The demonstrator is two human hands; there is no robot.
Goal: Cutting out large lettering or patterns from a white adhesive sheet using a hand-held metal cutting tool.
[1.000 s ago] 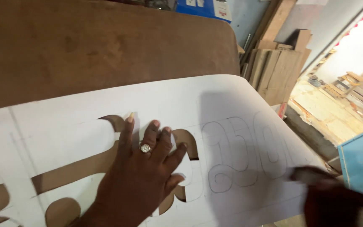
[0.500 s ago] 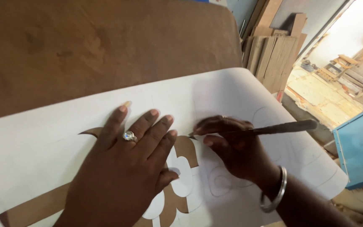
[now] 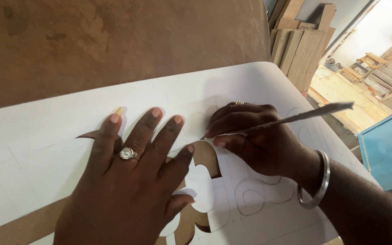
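Note:
A large white sheet with pencilled curls and cut-out shapes lies on a brown wooden board. My left hand, wearing a ring, presses flat on the sheet with fingers spread, just left of a cut-out opening that shows brown board beneath. My right hand, with a metal bangle on the wrist, grips a thin long metal blade like a pen. Its tip touches the sheet at the upper edge of the cut-out, close to my left fingertips.
Stacked wooden planks lean at the back right. A blue panel stands at the right edge. Beyond it a sunlit floor holds wooden frames. The sheet's right corner curls over the board edge.
My right hand came in from the lower right with the blade and set its tip on the sheet by the cut-out. My left hand slid slightly and stays pressed flat.

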